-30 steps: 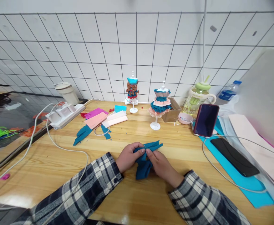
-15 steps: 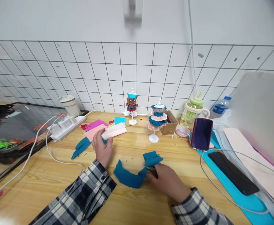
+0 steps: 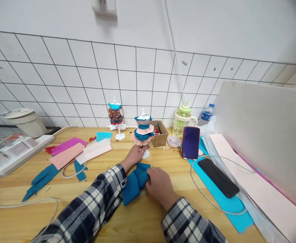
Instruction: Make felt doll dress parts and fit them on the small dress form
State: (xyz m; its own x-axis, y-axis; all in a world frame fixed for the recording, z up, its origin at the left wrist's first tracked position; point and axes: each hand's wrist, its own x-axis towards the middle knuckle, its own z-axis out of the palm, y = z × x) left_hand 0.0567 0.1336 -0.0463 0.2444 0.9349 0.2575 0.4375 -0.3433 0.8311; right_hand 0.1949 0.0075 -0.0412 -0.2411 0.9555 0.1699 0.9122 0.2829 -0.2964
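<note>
My left hand [image 3: 134,155] reaches to the small white stand of the mannequin in a teal and pink ruffled dress [image 3: 144,130], its fingers closed at the stem below the skirt. Nearer to me, my right hand [image 3: 160,185] is closed on teal paper [image 3: 135,185]; a dark tool seems partly hidden beneath its fingers. A second mannequin [image 3: 115,116] with a blue top and brown ruffles stands farther back on the left.
Coloured paper pieces [image 3: 69,154] and a white power strip [image 3: 21,152] lie on the left. A cardboard box [image 3: 160,135], a pink dish [image 3: 174,141], a green-lidded jug [image 3: 182,121], an upright phone [image 3: 190,143] and a black phone [image 3: 218,177] are on the right.
My left hand has gone from beside the pink papers to the dressed mannequin's stand. My right hand has brought the teal pieces together. The view has turned right.
</note>
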